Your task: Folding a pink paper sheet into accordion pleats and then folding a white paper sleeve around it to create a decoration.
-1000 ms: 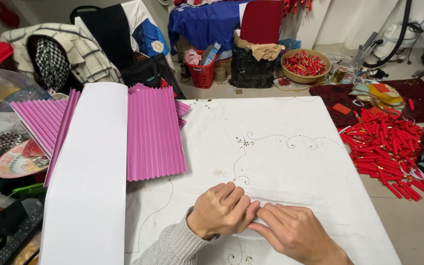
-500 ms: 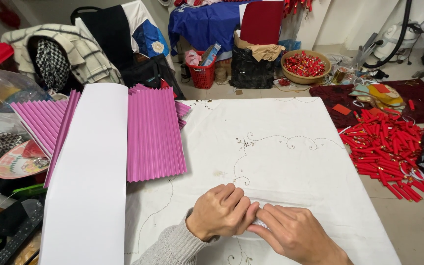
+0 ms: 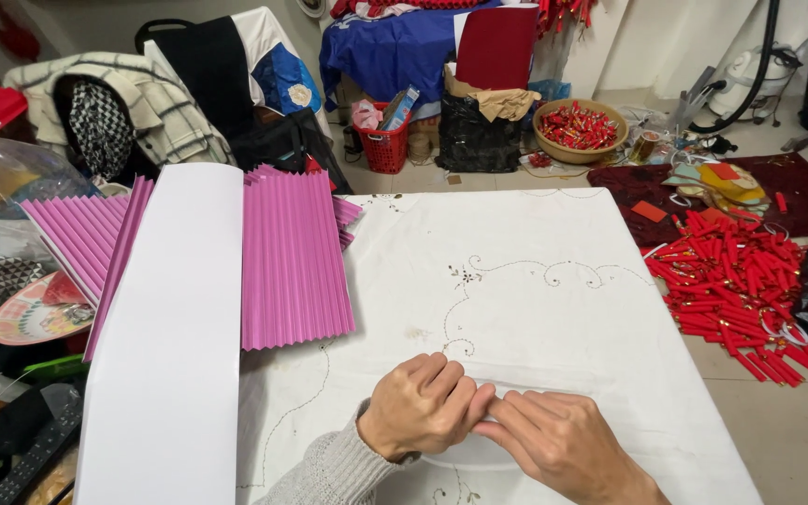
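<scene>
I have 1 view only, from the head camera, so nothing is shared with another view. It looks down and forward from above the near edge of the white tablecloth. Close in at the bottom: left hand and right hand, touching. The wide lens takes in the pink pleated paper at left, the red sticks on the floor at right, and the wicker bowl far off.
</scene>
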